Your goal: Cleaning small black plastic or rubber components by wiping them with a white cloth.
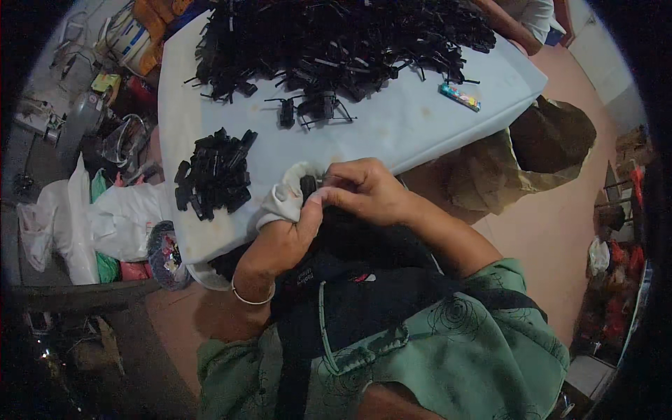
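Note:
Near the front edge of the table my two hands meet over a small black plastic part (309, 185). My left hand (292, 234), its fingers covered by a whitish cloth glove (280, 205), is closed round the part. Bare and pinched, my right hand (374, 192) has thumb and forefinger pressed together at the part's right side. Fingers hide most of the piece. Beyond my hands, a few black plastic pieces with thin prongs (318, 108) lie apart from a large tangled heap of black parts (336, 49). To the left is a smaller pile of black pieces (213, 171).
A pale-covered table (392, 133) carries the heaps. A colourful small tube-shaped pack (460, 98) lies near its right edge. Another person's arm (514, 28) shows at the far right. An open brown paper sack (490, 175) stands right; white plastic bags (126, 217) sit left.

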### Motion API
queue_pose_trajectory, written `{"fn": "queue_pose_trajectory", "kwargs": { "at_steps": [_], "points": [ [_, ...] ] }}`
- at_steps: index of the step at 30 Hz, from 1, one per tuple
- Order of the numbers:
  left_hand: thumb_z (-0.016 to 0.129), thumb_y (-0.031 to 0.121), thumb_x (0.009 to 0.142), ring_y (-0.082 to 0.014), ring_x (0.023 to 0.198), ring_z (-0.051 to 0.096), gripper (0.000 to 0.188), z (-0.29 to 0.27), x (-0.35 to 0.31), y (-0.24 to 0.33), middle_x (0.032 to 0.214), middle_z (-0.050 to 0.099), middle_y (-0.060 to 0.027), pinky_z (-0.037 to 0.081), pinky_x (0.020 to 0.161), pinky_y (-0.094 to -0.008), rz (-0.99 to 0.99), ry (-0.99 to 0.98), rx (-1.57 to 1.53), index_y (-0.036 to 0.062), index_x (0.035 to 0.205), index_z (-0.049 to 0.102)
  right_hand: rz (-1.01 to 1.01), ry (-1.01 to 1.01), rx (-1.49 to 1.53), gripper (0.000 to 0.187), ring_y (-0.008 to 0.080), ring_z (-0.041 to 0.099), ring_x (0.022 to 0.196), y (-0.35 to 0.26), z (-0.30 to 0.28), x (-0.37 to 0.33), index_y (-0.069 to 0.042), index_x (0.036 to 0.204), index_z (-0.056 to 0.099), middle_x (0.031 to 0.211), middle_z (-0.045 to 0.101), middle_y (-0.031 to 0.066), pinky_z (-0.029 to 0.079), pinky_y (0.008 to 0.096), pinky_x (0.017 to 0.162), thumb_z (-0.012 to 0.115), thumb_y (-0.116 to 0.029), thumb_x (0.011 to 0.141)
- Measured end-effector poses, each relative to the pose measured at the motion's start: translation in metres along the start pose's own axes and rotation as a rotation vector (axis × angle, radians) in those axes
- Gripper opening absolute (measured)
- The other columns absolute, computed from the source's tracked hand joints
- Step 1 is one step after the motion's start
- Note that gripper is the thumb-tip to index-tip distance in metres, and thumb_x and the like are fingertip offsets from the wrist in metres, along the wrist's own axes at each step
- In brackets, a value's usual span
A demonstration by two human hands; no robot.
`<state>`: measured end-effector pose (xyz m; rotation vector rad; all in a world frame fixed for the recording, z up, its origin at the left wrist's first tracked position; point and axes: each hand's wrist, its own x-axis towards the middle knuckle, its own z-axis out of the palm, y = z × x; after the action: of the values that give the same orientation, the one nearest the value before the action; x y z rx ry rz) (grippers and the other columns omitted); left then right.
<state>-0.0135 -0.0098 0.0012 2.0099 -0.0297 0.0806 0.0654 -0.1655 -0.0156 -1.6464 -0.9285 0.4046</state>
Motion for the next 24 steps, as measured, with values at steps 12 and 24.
{"fn": "queue_pose_trajectory", "kwargs": {
  "at_steps": [12, 24],
  "points": [
    [0.044, 0.013, 0.077, -0.0337, 0.078, 0.055, 0.026, 0.006, 0.003, -0.010, 0.084, 0.056, -0.0185, 0.044, 0.069, -0.0378, 0.034, 0.075, 0.234, 0.0011, 0.099, 0.050, 0.073, -0.106, -0.165, 0.028, 0.0366, 0.053, 0.063, -0.004, 0.003, 0.001, 0.001, 0.079, 0.054, 0.068, 0.054, 0.0208, 0.041, 0.0400, 0.059, 0.046, -0.024, 0.088],
    [0.049, 0.005, 0.078, -0.0348, 0.087, 0.055, 0.033, -0.033, 0.016, 0.007, 0.099, 0.052, -0.0190, 0.046, 0.074, -0.0387, 0.236, 0.310, 0.809, 0.0058, 0.111, 0.048, 0.094, 0.239, -0.509, 0.021, 0.0307, 0.053, 0.056, 0.002, -0.013, 0.018, -0.004, 0.077, 0.055, 0.067, 0.057, 0.0142, 0.042, 0.0367, 0.051, 0.053, -0.023, 0.084]
  ]
}}
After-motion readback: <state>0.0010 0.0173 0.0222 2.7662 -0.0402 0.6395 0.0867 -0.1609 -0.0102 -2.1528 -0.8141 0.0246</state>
